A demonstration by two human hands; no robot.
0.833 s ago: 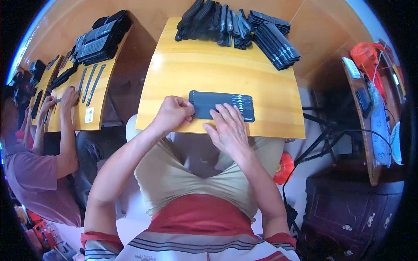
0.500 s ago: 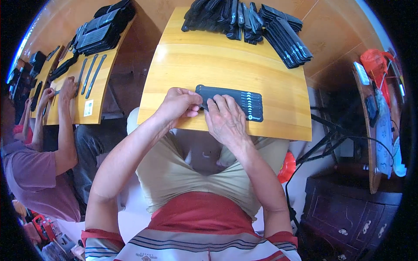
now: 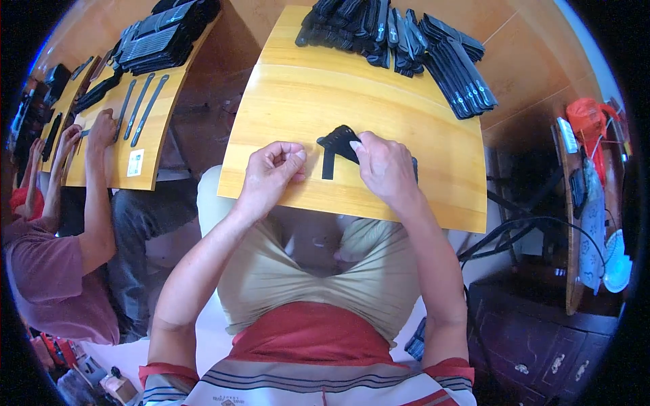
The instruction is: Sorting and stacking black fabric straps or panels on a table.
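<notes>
Right hand — fingers pinching the black strips; left hand — fingers loosely curled, empty, near them.

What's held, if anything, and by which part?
Right hand: flat black piece, gripped just right of its visible left end; exact contact is partly hidden. Left hand: no item visible in it.
</notes>
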